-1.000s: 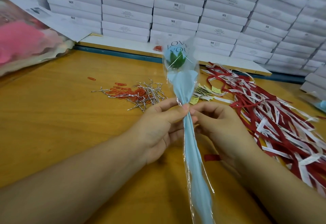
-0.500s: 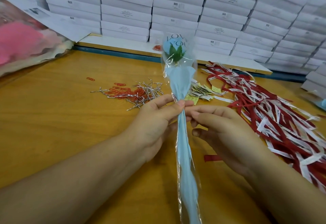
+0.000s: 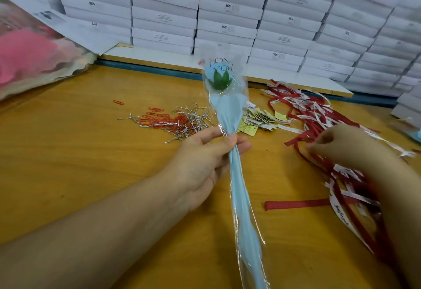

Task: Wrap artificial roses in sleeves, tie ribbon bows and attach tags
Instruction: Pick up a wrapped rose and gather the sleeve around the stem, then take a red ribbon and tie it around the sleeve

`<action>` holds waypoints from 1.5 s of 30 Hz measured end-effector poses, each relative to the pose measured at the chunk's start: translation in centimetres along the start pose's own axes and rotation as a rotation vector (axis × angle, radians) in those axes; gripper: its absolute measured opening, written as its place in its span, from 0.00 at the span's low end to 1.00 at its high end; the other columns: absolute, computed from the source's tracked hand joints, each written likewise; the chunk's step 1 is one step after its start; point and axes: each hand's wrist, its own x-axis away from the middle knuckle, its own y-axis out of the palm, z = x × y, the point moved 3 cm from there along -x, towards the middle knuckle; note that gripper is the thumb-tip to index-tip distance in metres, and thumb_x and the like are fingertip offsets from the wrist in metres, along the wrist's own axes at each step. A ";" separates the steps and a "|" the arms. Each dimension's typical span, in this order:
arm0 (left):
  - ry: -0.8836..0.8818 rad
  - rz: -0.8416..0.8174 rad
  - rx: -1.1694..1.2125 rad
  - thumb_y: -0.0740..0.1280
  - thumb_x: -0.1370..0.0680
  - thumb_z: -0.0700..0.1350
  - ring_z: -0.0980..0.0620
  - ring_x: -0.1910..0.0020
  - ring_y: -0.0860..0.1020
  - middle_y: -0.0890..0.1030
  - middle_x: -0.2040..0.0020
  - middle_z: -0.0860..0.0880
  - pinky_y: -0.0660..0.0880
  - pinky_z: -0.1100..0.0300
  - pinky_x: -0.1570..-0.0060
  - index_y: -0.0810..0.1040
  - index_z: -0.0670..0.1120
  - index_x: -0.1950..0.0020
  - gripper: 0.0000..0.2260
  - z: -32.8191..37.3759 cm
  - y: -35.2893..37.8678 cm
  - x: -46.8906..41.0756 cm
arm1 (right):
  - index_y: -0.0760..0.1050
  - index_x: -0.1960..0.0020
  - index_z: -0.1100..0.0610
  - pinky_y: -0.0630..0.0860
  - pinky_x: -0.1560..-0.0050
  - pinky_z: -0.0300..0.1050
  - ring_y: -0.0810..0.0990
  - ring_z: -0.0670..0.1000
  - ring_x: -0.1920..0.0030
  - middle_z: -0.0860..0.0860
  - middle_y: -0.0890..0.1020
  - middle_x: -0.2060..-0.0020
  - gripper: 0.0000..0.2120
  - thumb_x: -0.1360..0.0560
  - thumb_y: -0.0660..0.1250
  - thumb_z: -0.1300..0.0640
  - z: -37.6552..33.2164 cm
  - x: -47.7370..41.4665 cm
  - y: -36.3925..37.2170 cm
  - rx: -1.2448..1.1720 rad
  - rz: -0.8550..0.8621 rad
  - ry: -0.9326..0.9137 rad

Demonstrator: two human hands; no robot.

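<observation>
Left hand (image 3: 205,163) grips the wrapped rose (image 3: 219,76) at the gathered neck of its sleeve (image 3: 230,117), thumb on the near side and fingers curled round the far side, so the clear film and pale blue paper are pinched together just below the flare. The rose head, blue with green leaves, stands above the hand and away from the person, tilted slightly left, with dark lettering printed on the film over it. The long tail of the sleeve runs down from the grip past the wrist toward the lower edge of the view, above the wooden table (image 3: 68,152).

Right hand (image 3: 337,145) is well apart from the rose, out over the heap of red and white ribbons (image 3: 319,111) on the right side of the table. It is blurred, its fingers bent down among the strands; whether it holds one cannot be told. A separate red ribbon piece (image 3: 296,204) lies flat on the table between the sleeve tail and the heap.

Half a second ago both hands met at the neck of the sleeve, fingertips touching it from either side. Now only the left one holds it, and the right has left the sleeve for the ribbons. The rose keeps nearly the same pose.

Behind the sleeve lie yellow tags (image 3: 257,120), and to the left of them red paper clips (image 3: 159,121) mixed with silver twist ties (image 3: 193,115). White boxes (image 3: 227,15) are stacked along the back, and a bag (image 3: 27,61) of pink material sits at far left
</observation>
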 end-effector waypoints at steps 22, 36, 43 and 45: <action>-0.051 -0.125 -0.056 0.68 0.28 0.38 0.49 0.65 0.80 0.80 0.64 0.45 0.81 0.50 0.56 0.78 0.40 0.44 0.13 -0.6 0.8 0.2 | 0.79 0.53 0.63 0.67 0.74 0.36 0.70 0.44 0.77 0.45 0.76 0.76 0.07 0.22 0.63 0.65 -8.7 7.4 2.3 -0.601 -0.278 -0.665; 0.100 -0.068 -0.318 0.69 0.27 0.36 0.41 0.56 0.82 0.82 0.60 0.38 0.75 0.45 0.40 0.81 0.38 0.50 0.06 -1.0 0.5 0.2 | 0.70 0.61 0.62 0.53 0.75 0.35 0.58 0.45 0.75 0.52 0.68 0.72 0.10 0.32 0.66 0.55 -8.4 7.3 4.1 -1.353 -0.638 -0.288; 0.094 -0.069 -0.486 0.69 0.24 0.40 0.60 0.71 0.77 0.79 0.69 0.54 0.73 0.67 0.66 0.79 0.49 0.52 0.04 -0.9 0.2 -0.1 | 0.72 0.68 0.59 0.49 0.74 0.37 0.55 0.44 0.75 0.50 0.63 0.75 0.10 0.33 0.67 0.54 -8.5 7.3 4.1 -1.279 -0.563 -0.245; 0.092 -0.079 -0.509 0.66 0.22 0.39 0.63 0.75 0.74 0.77 0.73 0.57 0.70 0.71 0.71 0.78 0.47 0.51 0.04 -0.9 0.4 0.1 | 0.72 0.69 0.58 0.48 0.74 0.38 0.54 0.44 0.75 0.49 0.64 0.76 0.11 0.32 0.67 0.53 -8.4 7.3 4.3 -1.293 -0.567 -0.205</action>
